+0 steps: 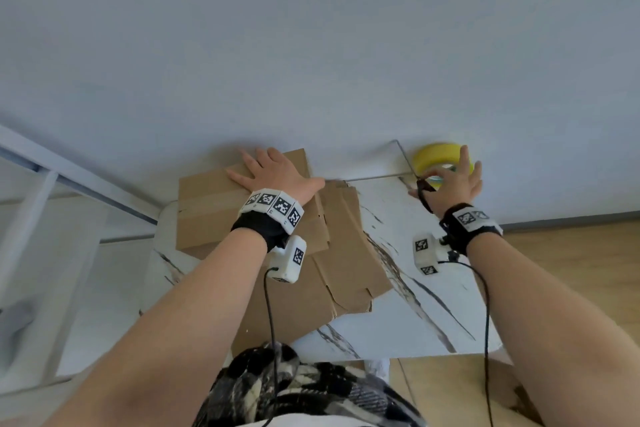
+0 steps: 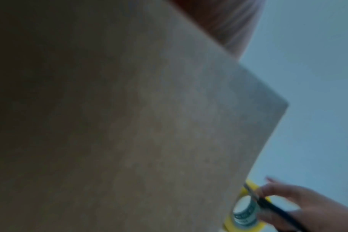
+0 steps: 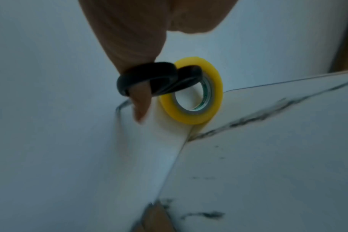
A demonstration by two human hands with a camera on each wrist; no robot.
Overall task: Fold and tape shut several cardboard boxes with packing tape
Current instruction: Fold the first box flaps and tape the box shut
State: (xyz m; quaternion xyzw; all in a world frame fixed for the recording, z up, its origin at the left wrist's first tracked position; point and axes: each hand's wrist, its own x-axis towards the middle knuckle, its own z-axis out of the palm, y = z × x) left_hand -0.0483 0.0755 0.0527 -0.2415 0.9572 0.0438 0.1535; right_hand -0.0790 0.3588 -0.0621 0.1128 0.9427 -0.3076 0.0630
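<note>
1. Head view: bare forearms fill the foreground, each with a black wrist strap carrying marker tags. Beyond them the left hand (image 1: 273,172) lies flat, fingers straight and spread, on top of the closed cardboard box (image 1: 214,208), gripping nothing. A tape strip runs along the box's top seam.
2. Right of the box, flattened cardboard sheets (image 1: 343,253) lie on the marbled white table (image 1: 433,305), partly under the box.
3. Farther right of the box, at the table's far corner by the wall, the right hand (image 1: 450,184) has black-handled scissors (image 1: 424,192) on its fingers and reaches onto the yellow tape roll (image 1: 440,158).
4. Left wrist view: mostly blurred box surface (image 2: 129,125), close and dim. Past the box's edge it catches the roll (image 2: 246,210) and the right hand (image 2: 300,208) from the side; the left fingers themselves barely show.
5. Right wrist view: only here do the scissor loops (image 3: 159,78) show plainly, a finger threaded through one. The roll (image 3: 195,92) stands on edge on the table (image 3: 268,157), its green-printed core visible. Whether the fingers also clasp the roll I cannot tell.
</note>
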